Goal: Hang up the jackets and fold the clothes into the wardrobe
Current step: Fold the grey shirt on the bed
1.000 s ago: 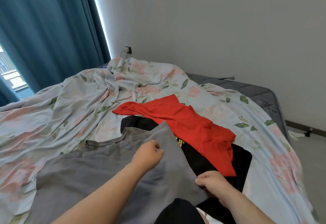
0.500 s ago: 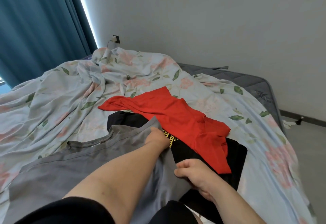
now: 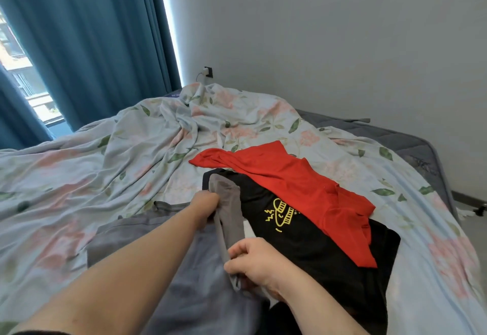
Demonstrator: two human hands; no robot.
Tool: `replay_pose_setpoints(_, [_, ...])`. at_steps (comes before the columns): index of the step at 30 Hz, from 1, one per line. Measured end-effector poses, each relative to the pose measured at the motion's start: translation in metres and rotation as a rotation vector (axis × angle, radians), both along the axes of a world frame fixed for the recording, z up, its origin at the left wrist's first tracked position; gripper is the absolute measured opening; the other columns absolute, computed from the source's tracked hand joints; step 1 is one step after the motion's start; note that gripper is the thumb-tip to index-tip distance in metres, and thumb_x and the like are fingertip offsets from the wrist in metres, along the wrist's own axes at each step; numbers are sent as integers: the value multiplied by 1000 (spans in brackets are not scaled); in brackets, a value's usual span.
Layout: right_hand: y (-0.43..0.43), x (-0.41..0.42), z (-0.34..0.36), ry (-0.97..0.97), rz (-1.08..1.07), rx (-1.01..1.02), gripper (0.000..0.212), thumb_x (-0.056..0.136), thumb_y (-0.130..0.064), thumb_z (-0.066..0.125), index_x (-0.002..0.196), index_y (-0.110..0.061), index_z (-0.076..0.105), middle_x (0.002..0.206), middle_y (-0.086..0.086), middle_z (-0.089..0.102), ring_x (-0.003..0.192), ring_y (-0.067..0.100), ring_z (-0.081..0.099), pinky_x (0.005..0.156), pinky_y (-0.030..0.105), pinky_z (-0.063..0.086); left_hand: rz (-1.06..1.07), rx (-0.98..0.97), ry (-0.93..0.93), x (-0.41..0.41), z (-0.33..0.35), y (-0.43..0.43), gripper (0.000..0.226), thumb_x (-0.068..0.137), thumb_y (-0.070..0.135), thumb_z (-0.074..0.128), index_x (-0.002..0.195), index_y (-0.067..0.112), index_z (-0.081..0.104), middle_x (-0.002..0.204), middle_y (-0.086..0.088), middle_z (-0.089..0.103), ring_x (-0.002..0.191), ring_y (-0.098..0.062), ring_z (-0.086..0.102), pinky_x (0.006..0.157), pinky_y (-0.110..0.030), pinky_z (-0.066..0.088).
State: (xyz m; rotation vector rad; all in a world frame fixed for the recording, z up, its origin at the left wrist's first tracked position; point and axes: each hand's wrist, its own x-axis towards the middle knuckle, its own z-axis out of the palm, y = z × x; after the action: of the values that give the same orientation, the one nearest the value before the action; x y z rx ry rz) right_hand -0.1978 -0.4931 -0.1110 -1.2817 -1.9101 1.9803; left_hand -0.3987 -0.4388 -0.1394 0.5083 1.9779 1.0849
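Observation:
A grey T-shirt [image 3: 126, 239] lies flat on the bed in front of me, its right side lifted into a fold. My left hand [image 3: 205, 203] grips the upper part of that raised edge near the sleeve. My right hand [image 3: 253, 261] pinches the same edge lower down, near the hem. To the right of the grey shirt lies a black T-shirt [image 3: 311, 239] with a yellow print. A red garment [image 3: 290, 184] is draped across the black one's far side.
The bed is covered by a rumpled pale floral sheet [image 3: 105, 166], with bare grey mattress [image 3: 411, 142] at the far right corner. Blue curtains [image 3: 92, 39] hang at the left by a window. A wall socket with a plug [image 3: 207, 71] sits behind the bed.
Both hands have pulled the grey shirt's right side up and leftward off the black shirt, uncovering its yellow print. The left hand went from resting on the cloth to gripping its edge.

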Motion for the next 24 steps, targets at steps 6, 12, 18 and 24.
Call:
replay_pose_setpoints(6, [-53, -67, 3, 33, 119, 52, 24, 78, 2, 65, 83, -21, 59, 70, 0, 57, 53, 12, 54, 53, 29, 49, 37, 44, -20, -77, 4, -78, 24, 84, -11, 46, 98, 2, 62, 87, -19, 63, 73, -28, 59, 54, -29, 53])
replay_pose_setpoints(12, [-133, -150, -15, 72, 288, 123, 30, 80, -2, 60, 103, -21, 61, 67, -7, 56, 50, 0, 52, 57, 20, 50, 173, 25, 53, -149, 0, -157, 29, 71, -7, 54, 100, -7, 61, 85, -27, 66, 66, -31, 58, 55, -38, 45])
replay_pose_setpoints(18, [-155, -162, -14, 93, 516, 257, 27, 84, -13, 52, 80, -39, 58, 88, 2, 67, 81, 7, 59, 85, 21, 50, 222, 64, 48, -185, -12, -212, 50, 80, -15, 44, 109, 17, 71, 100, -18, 73, 90, -35, 69, 73, -37, 56])
replay_pose_setpoints(24, [-103, -111, -57, -172, 270, 430, 22, 84, -16, 50, 88, -38, 54, 89, -14, 56, 85, 5, 57, 86, 19, 46, 309, 39, 21, -172, -58, -258, 15, 91, 10, 63, 101, 14, 74, 97, -15, 74, 91, -32, 69, 85, -46, 55])
